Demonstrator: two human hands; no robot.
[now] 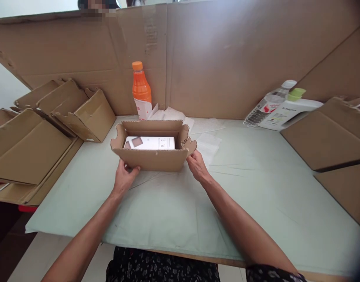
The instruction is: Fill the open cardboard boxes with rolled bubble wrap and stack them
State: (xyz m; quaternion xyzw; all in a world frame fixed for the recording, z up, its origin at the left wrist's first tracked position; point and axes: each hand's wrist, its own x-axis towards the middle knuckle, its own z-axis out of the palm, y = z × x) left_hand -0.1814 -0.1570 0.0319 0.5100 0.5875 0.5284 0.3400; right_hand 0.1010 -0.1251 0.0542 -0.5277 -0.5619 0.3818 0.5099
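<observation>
An open-topped cardboard box [156, 159] is held at the middle of the table, its side flaps cut in curved notches. Inside it lies a white printed carton [150, 143] with a brownish square picture on it. My left hand [125, 176] grips the lower left corner of the box, thumb along the front and the other fingers underneath, partly hidden. At the right end, my right hand [197, 163] is closed on the box's side, its fingertips hidden behind the cardboard. Behind the box lie crumpled white sheets [209, 145].
An orange bottle [141, 88] stands near the tall cardboard wall [203, 58]. More cardboard boxes [90, 113] crowd the left side. A clear bottle [269, 105], a white jug [296, 111] and further cardboard [326, 133] are at right. Pale green cloth [168, 211] covers the table.
</observation>
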